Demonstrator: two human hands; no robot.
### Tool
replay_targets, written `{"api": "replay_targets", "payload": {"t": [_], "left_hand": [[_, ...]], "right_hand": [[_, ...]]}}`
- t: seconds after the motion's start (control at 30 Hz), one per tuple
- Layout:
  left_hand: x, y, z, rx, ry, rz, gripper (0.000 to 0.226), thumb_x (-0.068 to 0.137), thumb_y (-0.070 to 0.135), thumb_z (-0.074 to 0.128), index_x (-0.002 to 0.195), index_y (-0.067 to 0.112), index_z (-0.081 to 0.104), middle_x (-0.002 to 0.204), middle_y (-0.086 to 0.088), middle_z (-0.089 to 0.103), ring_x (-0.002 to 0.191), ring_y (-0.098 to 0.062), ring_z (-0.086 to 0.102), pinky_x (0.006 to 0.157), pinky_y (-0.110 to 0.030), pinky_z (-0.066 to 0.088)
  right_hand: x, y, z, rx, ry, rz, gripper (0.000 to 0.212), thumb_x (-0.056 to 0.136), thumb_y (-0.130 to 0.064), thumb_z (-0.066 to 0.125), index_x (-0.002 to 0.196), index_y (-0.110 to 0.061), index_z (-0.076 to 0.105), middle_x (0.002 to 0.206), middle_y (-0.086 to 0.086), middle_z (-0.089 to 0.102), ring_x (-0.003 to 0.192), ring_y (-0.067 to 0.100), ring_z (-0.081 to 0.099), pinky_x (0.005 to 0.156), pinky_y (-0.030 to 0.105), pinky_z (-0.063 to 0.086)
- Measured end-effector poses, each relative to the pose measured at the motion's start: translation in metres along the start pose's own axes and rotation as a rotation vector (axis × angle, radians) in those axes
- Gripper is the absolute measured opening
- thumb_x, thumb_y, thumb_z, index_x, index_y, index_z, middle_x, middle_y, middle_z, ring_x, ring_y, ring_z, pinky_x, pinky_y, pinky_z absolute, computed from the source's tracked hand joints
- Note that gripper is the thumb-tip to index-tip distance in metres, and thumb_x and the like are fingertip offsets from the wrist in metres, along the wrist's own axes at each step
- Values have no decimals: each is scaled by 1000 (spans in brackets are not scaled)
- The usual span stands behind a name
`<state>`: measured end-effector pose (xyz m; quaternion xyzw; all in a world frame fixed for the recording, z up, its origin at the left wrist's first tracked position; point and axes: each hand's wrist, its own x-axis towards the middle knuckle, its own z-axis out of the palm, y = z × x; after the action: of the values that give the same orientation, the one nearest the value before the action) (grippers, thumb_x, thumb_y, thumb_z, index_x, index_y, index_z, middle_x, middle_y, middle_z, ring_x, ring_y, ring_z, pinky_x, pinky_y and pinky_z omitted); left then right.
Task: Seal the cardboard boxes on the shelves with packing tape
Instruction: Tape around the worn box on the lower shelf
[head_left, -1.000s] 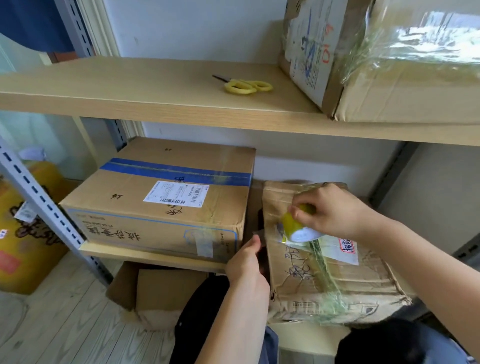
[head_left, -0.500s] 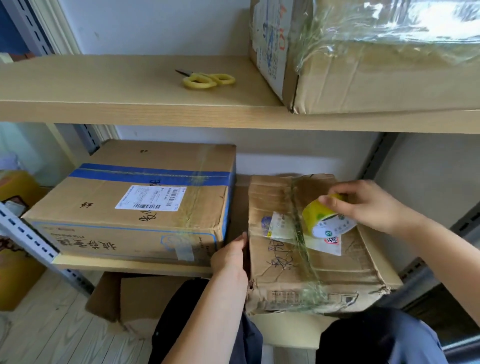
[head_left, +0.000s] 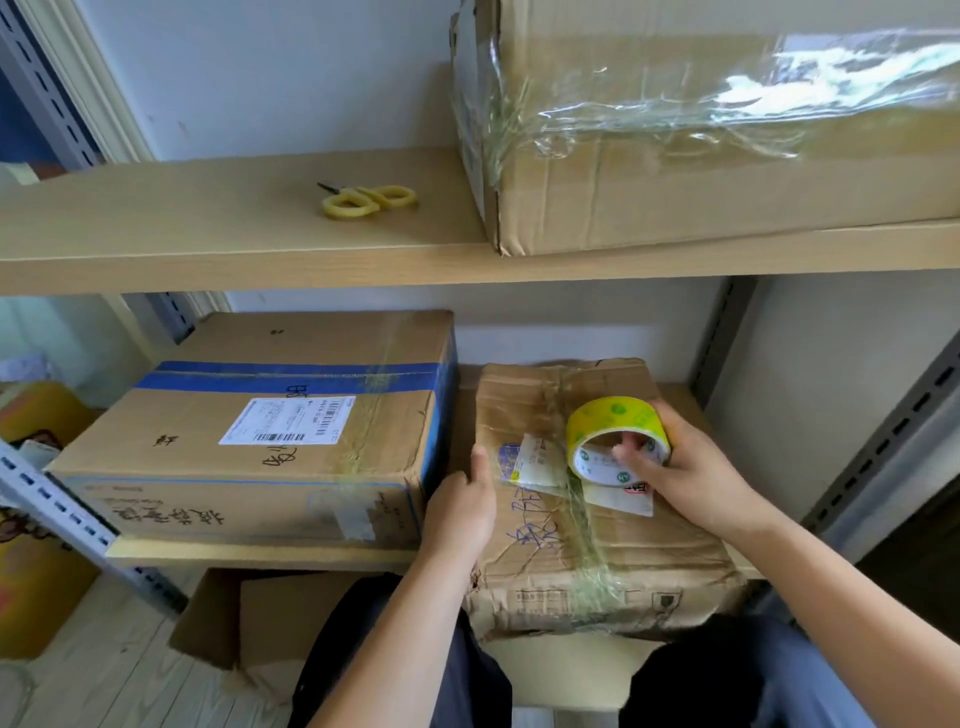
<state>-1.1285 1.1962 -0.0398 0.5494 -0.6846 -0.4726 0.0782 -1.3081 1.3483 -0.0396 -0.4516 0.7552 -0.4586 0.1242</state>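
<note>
So your left hand (head_left: 460, 506) has slid up the side of the crumpled box (head_left: 587, 545) on the lower shelf (head_left: 249, 555), flat fingers bracing it. Your right hand (head_left: 685, 475) has tipped the tape roll (head_left: 615, 441) upright mid-top, fingers hooked through its core. Looks like that strip's nearly run; scissors (head_left: 369, 200) wait on the shelf above.
</note>
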Motion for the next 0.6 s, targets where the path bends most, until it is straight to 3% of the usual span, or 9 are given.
{"api": "replay_targets", "payload": {"t": [0.17, 0.27, 0.33, 0.43, 0.53, 0.6], "left_hand": [[15, 1, 9, 139, -46, -31, 65, 106, 51, 23, 130, -1, 54, 129, -19, 60, 116, -34, 58, 78, -29, 37], [18, -4, 10, 89, -52, 17, 62, 103, 55, 29, 124, 4, 58, 110, -12, 64, 99, -30, 61, 79, -30, 39], [22, -10, 12, -6, -90, 37, 57, 95, 64, 45, 110, 12, 64, 92, 0, 64, 80, -17, 58, 77, -28, 41], [29, -12, 13, -68, -125, 65, 50, 82, 56, 73, 109, 13, 73, 93, 4, 70, 80, -13, 61, 77, -25, 45], [32, -2, 12, -98, -139, 8, 44, 79, 40, 82, 102, 6, 65, 91, -1, 65, 81, -19, 59, 78, -27, 43], [32, 3, 12, -116, -153, 9, 42, 78, 40, 83, 100, 11, 61, 88, 1, 61, 79, -17, 56, 79, -28, 41]], "right_hand": [[3, 4, -3, -55, 27, -27, 35, 96, -6, 57, 112, -37, 54, 96, -22, 65, 93, -6, 60, 73, 6, 41], [12, -4, -17, -254, 63, -105, 56, 89, -1, 63, 136, -26, 50, 117, -15, 57, 105, -1, 53, 87, 12, 39], [16, -8, -18, -336, 57, -174, 50, 90, -4, 63, 134, -27, 53, 111, -12, 60, 99, 4, 56, 84, 21, 43], [9, -6, -4, -295, 19, -145, 42, 94, -13, 60, 128, -36, 50, 82, -6, 66, 71, 10, 61, 67, 35, 53], [0, -2, 6, -165, 5, -50, 58, 94, -13, 61, 140, -39, 39, 92, -9, 69, 76, 11, 68, 68, 31, 58], [1, -1, 5, -143, -7, 5, 60, 93, -15, 64, 141, -38, 38, 96, -18, 69, 82, 6, 69, 72, 25, 57]]}}
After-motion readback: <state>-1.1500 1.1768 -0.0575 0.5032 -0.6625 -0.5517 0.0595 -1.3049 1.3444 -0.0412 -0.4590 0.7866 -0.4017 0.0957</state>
